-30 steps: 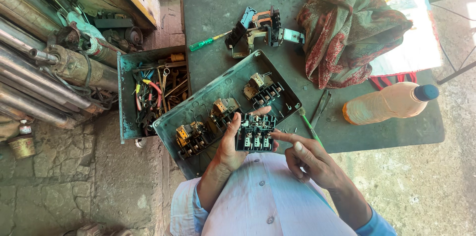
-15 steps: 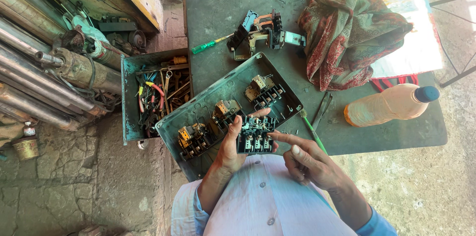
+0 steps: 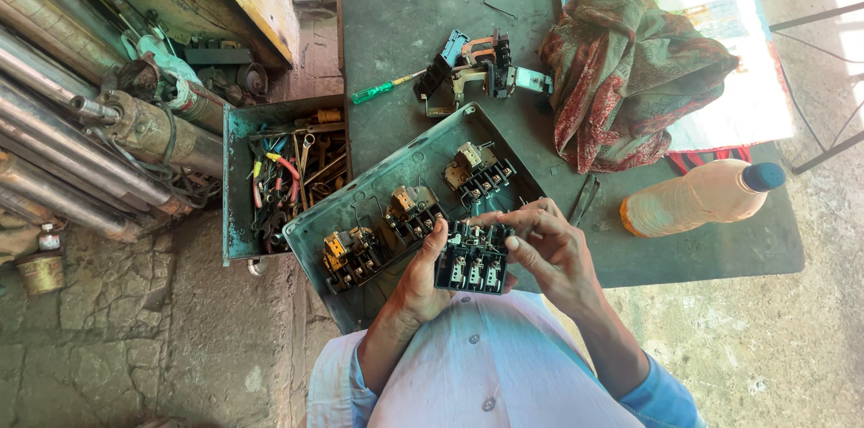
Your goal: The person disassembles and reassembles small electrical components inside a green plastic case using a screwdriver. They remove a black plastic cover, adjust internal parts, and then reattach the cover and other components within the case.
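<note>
My left hand (image 3: 423,268) grips a black electrical contactor block (image 3: 472,257) from its left side, thumb up along its edge. My right hand (image 3: 551,248) holds the same block from the right, fingers curled over its top and right side. The block is lifted just above the near corner of a green metal panel box (image 3: 317,232) that lies tilted on the table edge. Inside the box sit three more switch units (image 3: 481,171), (image 3: 412,210), (image 3: 351,252).
A green-handled screwdriver (image 3: 382,88) and a dismantled switch assembly (image 3: 472,68) lie on the dark table (image 3: 720,248). A crumpled patterned cloth (image 3: 630,77) and an orange plastic bottle (image 3: 697,198) are at right. An open toolbox (image 3: 236,212) and steel pipes (image 3: 81,149) are at left.
Both hands have closed in on the black block and lifted it toward me. My right hand moved up from beside the box onto the block.
</note>
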